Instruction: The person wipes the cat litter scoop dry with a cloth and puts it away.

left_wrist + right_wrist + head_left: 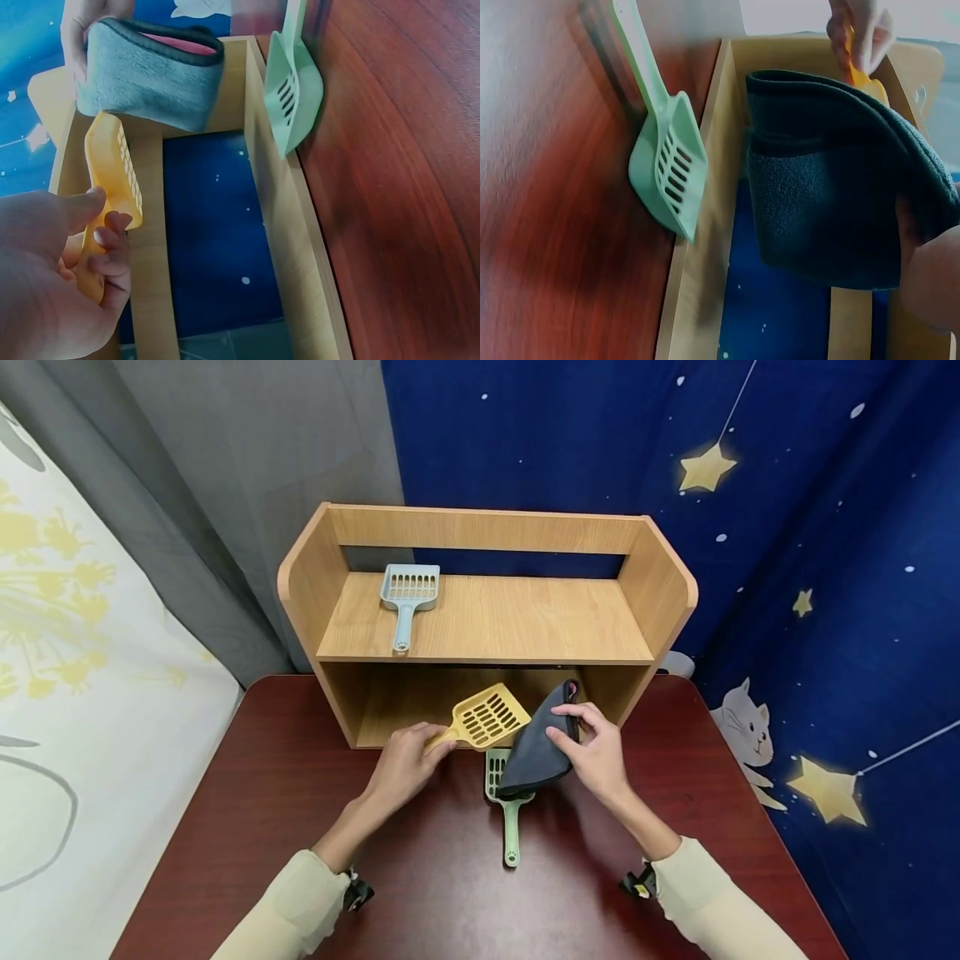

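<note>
A yellow slotted litter scoop is gripped by its handle in my left hand, held up in front of the shelf's lower opening. My right hand pinches a folded dark grey cloth by its upper right edge; a bit of pink shows inside its fold in the left wrist view. The cloth hangs close beside the yellow scoop's head; whether they touch I cannot tell. Below them a green litter scoop lies on the table, its head partly covered by the cloth in the head view.
A two-tier wooden shelf stands at the back of the table. On its upper board, toward the left, lies a light blue litter scoop. Grey and blue star-printed curtains hang behind and to the right.
</note>
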The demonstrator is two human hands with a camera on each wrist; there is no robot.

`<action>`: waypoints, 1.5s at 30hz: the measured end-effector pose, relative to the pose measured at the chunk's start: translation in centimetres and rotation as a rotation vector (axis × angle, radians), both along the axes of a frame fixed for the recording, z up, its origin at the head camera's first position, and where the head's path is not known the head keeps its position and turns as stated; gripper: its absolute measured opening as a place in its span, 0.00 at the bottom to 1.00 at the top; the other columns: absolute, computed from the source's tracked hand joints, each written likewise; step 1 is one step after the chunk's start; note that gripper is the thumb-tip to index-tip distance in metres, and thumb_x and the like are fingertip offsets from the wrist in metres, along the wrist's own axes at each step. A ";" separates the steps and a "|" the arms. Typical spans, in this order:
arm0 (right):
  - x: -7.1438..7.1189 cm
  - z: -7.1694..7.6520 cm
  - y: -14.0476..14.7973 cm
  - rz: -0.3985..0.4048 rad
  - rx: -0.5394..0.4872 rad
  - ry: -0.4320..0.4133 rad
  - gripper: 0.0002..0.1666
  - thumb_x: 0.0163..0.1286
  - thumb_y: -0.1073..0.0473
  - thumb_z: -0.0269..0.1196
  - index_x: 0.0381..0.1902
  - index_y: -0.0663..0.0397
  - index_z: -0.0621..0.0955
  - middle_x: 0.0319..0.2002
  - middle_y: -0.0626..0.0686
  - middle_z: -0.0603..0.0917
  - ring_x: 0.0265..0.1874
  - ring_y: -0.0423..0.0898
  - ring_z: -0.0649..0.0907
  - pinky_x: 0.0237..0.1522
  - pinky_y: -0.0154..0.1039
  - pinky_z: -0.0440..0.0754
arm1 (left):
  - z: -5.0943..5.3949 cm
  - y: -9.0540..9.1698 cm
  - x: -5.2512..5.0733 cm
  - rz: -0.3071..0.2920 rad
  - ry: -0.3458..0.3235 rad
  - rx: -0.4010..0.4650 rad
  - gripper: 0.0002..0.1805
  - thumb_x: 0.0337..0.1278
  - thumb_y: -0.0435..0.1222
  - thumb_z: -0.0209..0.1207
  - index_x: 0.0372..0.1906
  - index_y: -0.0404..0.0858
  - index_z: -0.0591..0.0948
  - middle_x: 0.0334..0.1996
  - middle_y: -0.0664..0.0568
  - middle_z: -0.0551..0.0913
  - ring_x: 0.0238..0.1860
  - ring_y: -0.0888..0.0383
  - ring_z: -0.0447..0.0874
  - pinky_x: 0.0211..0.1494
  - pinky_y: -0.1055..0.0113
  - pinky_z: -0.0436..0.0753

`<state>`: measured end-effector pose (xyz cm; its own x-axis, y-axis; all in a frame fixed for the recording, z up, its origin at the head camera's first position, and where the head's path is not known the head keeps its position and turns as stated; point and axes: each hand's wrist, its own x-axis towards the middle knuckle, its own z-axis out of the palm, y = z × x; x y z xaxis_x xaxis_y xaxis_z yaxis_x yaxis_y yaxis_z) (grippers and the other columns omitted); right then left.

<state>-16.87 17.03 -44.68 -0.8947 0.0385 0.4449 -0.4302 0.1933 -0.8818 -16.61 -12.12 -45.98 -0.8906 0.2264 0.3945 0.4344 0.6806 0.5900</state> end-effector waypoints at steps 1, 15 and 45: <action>-0.2 -0.2 0.4 -0.001 0.003 0.001 0.18 0.59 0.82 0.72 0.48 0.74 0.86 0.43 0.69 0.83 0.28 0.38 0.69 0.29 0.23 0.67 | -0.1 -0.1 0.0 -0.001 0.001 -0.002 0.12 0.65 0.34 0.72 0.47 0.31 0.90 0.40 0.44 0.90 0.34 0.56 0.83 0.38 0.59 0.83; -0.7 -0.3 3.0 0.048 -0.042 -0.062 0.18 0.61 0.76 0.75 0.50 0.69 0.87 0.44 0.61 0.84 0.41 0.38 0.83 0.41 0.24 0.81 | -2.0 -1.6 -0.6 0.092 -0.048 0.032 0.15 0.63 0.35 0.73 0.49 0.29 0.90 0.40 0.43 0.90 0.35 0.53 0.84 0.40 0.58 0.82; -0.7 -0.8 4.8 0.078 0.018 -0.088 0.17 0.63 0.75 0.74 0.50 0.68 0.87 0.46 0.66 0.83 0.47 0.38 0.84 0.49 0.25 0.81 | -8.9 -6.6 -4.8 0.354 -0.336 0.227 0.26 0.76 0.35 0.62 0.68 0.20 0.76 0.59 0.25 0.82 0.59 0.32 0.83 0.59 0.42 0.82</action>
<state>-17.53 21.87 -45.47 -0.9305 -0.0400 0.3642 -0.3653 0.1780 -0.9137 -21.45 -18.70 -54.85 -0.9825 -0.1688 0.0783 -0.0372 0.5905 0.8062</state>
